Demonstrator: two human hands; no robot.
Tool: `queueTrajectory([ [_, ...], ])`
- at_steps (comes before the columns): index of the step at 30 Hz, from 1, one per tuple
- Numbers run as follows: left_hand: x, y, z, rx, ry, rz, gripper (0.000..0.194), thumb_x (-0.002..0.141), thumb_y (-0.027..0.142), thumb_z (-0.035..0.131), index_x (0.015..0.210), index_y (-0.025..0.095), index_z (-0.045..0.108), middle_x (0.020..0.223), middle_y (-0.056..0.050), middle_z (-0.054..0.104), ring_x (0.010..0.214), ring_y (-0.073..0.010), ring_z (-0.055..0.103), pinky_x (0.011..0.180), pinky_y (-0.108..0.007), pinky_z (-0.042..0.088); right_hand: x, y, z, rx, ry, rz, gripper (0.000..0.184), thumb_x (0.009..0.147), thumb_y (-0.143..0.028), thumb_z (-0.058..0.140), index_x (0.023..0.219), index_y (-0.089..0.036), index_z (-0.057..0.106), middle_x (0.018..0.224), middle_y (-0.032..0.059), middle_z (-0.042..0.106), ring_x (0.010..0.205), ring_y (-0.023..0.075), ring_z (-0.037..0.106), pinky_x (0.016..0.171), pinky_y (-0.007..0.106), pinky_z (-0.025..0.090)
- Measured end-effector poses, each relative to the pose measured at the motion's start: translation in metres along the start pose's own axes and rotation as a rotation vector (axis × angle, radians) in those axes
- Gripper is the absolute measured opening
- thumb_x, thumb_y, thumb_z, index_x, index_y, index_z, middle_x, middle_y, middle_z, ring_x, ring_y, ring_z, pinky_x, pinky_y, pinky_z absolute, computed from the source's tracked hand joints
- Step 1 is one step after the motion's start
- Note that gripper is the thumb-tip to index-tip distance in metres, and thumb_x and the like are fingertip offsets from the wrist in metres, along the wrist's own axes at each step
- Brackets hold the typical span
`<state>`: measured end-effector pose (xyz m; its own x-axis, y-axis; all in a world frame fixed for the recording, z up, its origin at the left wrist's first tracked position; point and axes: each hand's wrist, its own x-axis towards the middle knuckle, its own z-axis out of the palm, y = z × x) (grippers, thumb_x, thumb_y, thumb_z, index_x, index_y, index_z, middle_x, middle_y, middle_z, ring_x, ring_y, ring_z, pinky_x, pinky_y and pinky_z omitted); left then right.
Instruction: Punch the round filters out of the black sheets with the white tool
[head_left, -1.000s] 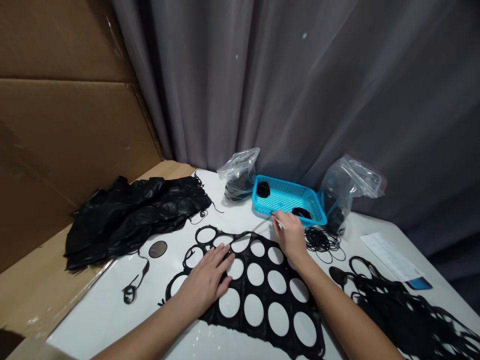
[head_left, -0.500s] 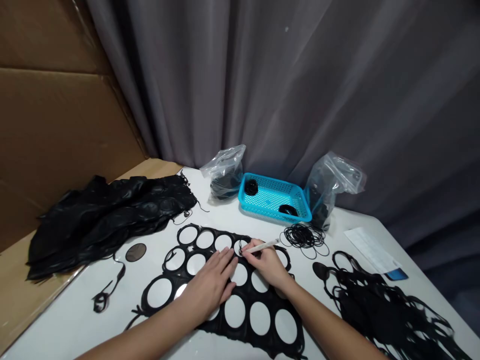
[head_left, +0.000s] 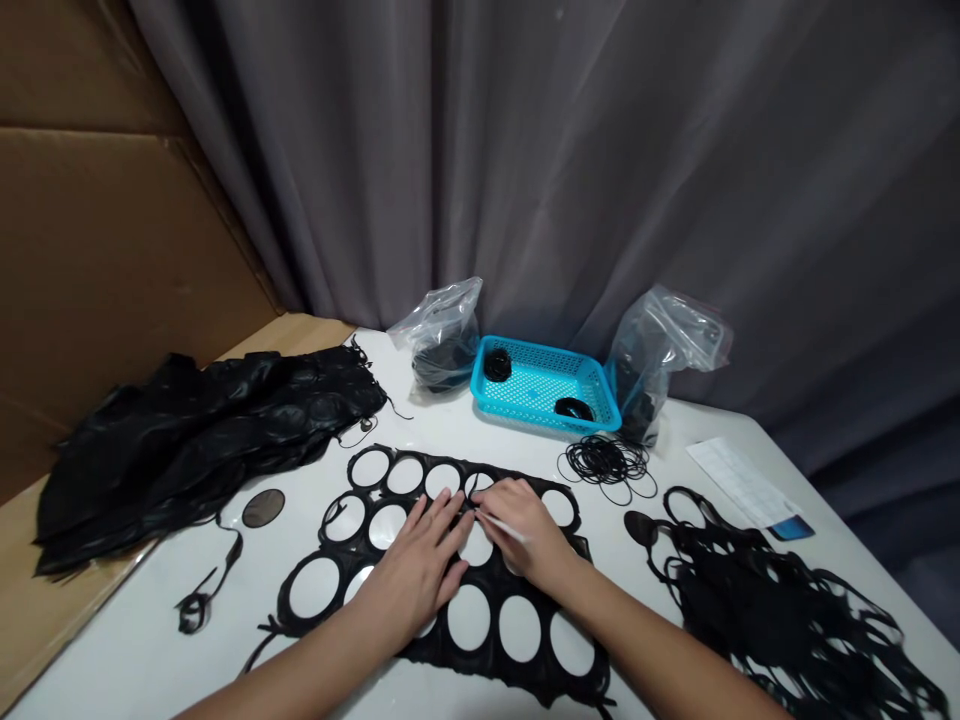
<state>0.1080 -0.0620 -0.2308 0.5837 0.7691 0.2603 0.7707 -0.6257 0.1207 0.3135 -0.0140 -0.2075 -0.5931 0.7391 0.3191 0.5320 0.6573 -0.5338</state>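
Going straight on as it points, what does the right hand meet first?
Probably the left hand, whose fingertips lie just ahead of the right hand and its white stick on the black perforated sheet; depth is hard to judge here.

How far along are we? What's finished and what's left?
Looks done: the torn black rubber webs heaped at right and the tangle of loose black rings beside the blue plastic basket. In hand: the left hand presses a holed rubber sheet flat while the right hand works a white pick at one hole. Remaining: the rest of that sheet, and seemingly the glossy black sheets heaped at left.
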Motion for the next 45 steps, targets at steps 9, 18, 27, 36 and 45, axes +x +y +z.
queueTrajectory([
  [9,-0.001,-0.006,-0.016,0.025,-0.031,0.044,0.051,0.098,0.028,0.054,0.146,0.02,0.044,0.155,-0.012,0.043,0.142,-0.0291,0.041,0.112,-0.05,0.04,0.011,0.06,-0.062,-0.521,0.288,0.299,0.018,0.095,-0.017,0.044,0.084,-0.02,0.058,0.082,0.0093,0.067,0.081,0.027,0.056,0.072,0.037,0.034],
  [18,0.034,0.02,-0.012,-0.044,0.013,0.107,0.046,0.098,0.031,0.052,0.141,0.013,0.048,0.148,-0.015,0.051,0.139,-0.0288,0.045,0.114,-0.045,0.039,-0.024,0.041,-0.05,0.181,0.145,0.437,0.015,0.092,-0.027,0.054,0.08,-0.022,0.062,0.088,0.0029,0.07,0.087,0.0213,0.063,0.08,0.031,0.044],
  [27,0.027,0.028,0.01,-0.052,0.0,0.098,0.056,0.098,0.029,0.051,0.151,0.018,0.035,0.155,-0.012,0.041,0.144,-0.0284,0.037,0.116,-0.049,0.035,-0.024,0.032,-0.038,0.466,0.089,0.463,0.008,0.088,-0.026,0.059,0.085,-0.021,0.065,0.092,0.0038,0.073,0.089,0.0214,0.067,0.082,0.033,0.049],
  [36,0.03,0.029,0.006,-0.08,-0.009,0.103,0.055,0.098,0.028,0.053,0.149,0.017,0.037,0.155,-0.012,0.042,0.144,-0.0288,0.038,0.115,-0.049,0.037,-0.024,0.032,-0.035,0.375,0.089,0.424,0.008,0.087,-0.02,0.06,0.081,-0.022,0.065,0.09,0.0028,0.071,0.092,0.0213,0.063,0.086,0.035,0.047],
  [45,0.029,0.028,0.008,-0.063,-0.032,0.093,0.057,0.095,0.027,0.057,0.148,0.016,0.04,0.154,-0.014,0.043,0.144,-0.0289,0.038,0.116,-0.048,0.036,-0.033,0.015,-0.031,-0.112,-0.006,0.074,0.014,0.094,-0.013,0.05,0.099,-0.02,0.062,0.097,0.0085,0.07,0.093,0.0248,0.058,0.084,0.039,0.039],
])
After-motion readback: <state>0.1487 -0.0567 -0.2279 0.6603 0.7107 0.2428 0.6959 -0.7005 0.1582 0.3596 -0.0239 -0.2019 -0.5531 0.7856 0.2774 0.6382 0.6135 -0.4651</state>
